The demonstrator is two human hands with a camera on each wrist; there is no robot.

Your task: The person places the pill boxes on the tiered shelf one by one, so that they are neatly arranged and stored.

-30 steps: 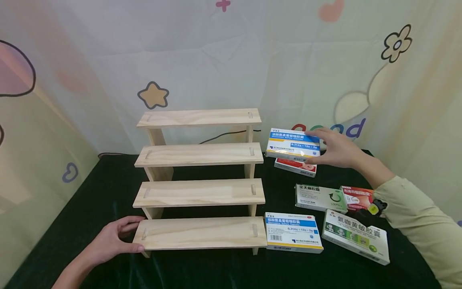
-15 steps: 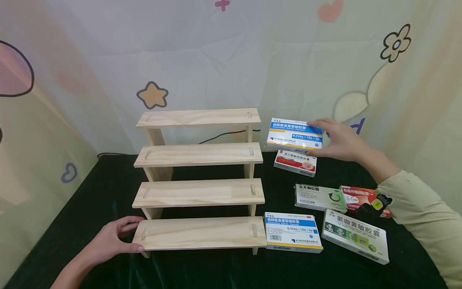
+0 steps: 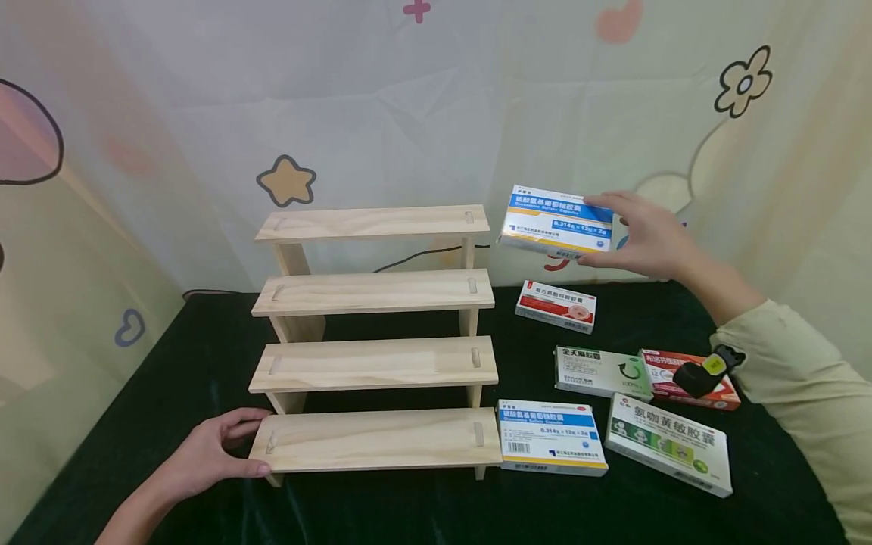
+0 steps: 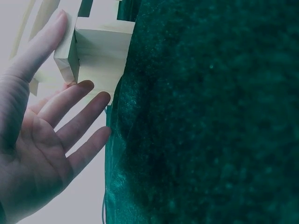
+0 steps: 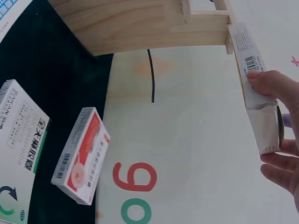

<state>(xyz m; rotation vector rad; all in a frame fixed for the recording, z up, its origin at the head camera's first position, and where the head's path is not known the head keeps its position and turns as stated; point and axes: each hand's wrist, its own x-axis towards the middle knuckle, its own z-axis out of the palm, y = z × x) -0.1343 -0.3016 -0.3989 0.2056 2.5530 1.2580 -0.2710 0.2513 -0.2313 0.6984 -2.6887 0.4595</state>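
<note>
A blue-and-white medicine box [image 3: 555,219] hangs in the air right of the stand's top step, its printed face toward the head camera. My right hand [image 3: 643,235] pinches its right end, thumb on the near edge and fingers on the far edge. In the right wrist view the box [image 5: 254,88] appears edge-on, its upper end overlapping the stand's top. The stand is a pale wooden four-step display rack [image 3: 375,439]. At its lowest step's left end, my left hand [image 3: 207,454] grips the board between thumb and forefinger; the remaining fingers [image 4: 81,121] extend loosely beside it.
Right of the rack, on dark green cloth [image 3: 409,507], lie another blue-and-white box [image 3: 552,431], a large white-green box [image 3: 671,439], a smaller green-white box [image 3: 602,371], a red box [image 3: 722,393] and a small red-white box [image 3: 555,306]. A patterned curtain [image 3: 381,113] hangs behind.
My right hand has raised the blue-and-white box from just over the small red-white box to about the top step's height. My left hand stays at the lowest step.
</note>
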